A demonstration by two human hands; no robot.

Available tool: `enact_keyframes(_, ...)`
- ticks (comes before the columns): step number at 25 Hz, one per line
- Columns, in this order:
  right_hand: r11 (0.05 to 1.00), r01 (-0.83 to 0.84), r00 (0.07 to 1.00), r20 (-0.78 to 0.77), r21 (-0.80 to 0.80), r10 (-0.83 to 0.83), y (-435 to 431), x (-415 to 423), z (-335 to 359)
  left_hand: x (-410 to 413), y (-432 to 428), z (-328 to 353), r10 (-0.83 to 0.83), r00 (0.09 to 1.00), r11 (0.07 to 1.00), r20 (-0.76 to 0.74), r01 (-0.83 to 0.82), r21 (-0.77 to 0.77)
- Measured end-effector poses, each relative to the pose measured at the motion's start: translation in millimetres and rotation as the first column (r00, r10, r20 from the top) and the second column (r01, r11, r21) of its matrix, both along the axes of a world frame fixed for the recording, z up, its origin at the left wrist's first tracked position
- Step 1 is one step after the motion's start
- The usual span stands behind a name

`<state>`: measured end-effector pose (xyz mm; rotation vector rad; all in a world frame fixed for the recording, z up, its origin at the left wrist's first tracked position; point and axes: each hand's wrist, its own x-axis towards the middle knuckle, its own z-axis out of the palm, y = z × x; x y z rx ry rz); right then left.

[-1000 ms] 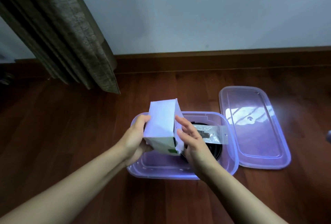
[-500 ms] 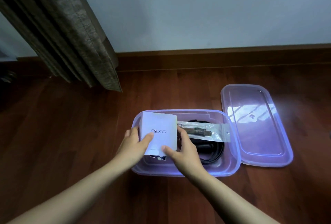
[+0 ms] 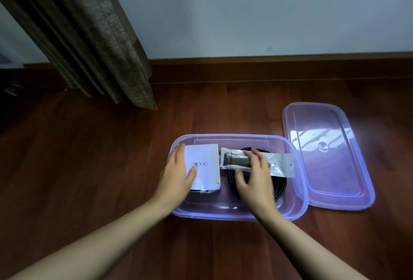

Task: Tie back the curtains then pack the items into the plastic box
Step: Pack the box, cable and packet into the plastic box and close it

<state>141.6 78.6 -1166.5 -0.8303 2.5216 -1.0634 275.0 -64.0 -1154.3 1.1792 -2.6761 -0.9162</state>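
The translucent purple plastic box [image 3: 223, 213] stands open on the wooden floor. A white carton printed G2000 [image 3: 206, 156] lies flat in its left half. My left hand [image 3: 176, 178] holds the carton, thumb on top and fingers along its left edge. On the right, a clear packet [image 3: 280, 164] with a brown strap inside lies across a coiled black belt [image 3: 282, 187]. My right hand [image 3: 254, 180] arches over the packet, fingers spread and touching it, slightly blurred. The brown curtain [image 3: 93, 33] hangs gathered at the upper left.
The box's purple lid [image 3: 330, 163] lies flat on the floor just right of the box. A wooden skirting board [image 3: 268, 67] and a pale wall run behind. Dark floorboards spread to the left and in front.
The white carton went from tilted above the box to lying flat inside its left half. My right hand let go of it and moved right onto the clear packet.
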Motion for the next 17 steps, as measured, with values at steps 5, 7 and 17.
enact_keyframes(5,0.906,0.067,0.997,-0.053,0.418,-0.049,14.6,-26.7,-21.7,-0.5,7.0,-17.9,-0.475,0.800,0.824,0.367,0.550,-0.132)
enact_keyframes(7,0.926,-0.028,1.000,0.015,0.376,0.024,15.7,-35.5,-31.1,-3.9,5.3,-18.9,-0.472,0.733,0.791,0.490,0.598,-0.131)
enact_keyframes(17,0.937,0.346,0.874,-0.348,-0.045,-0.340,23.6,-63.5,2.9,-1.6,1.1,-16.8,-0.480,0.745,0.746,0.463,0.624,-0.230)
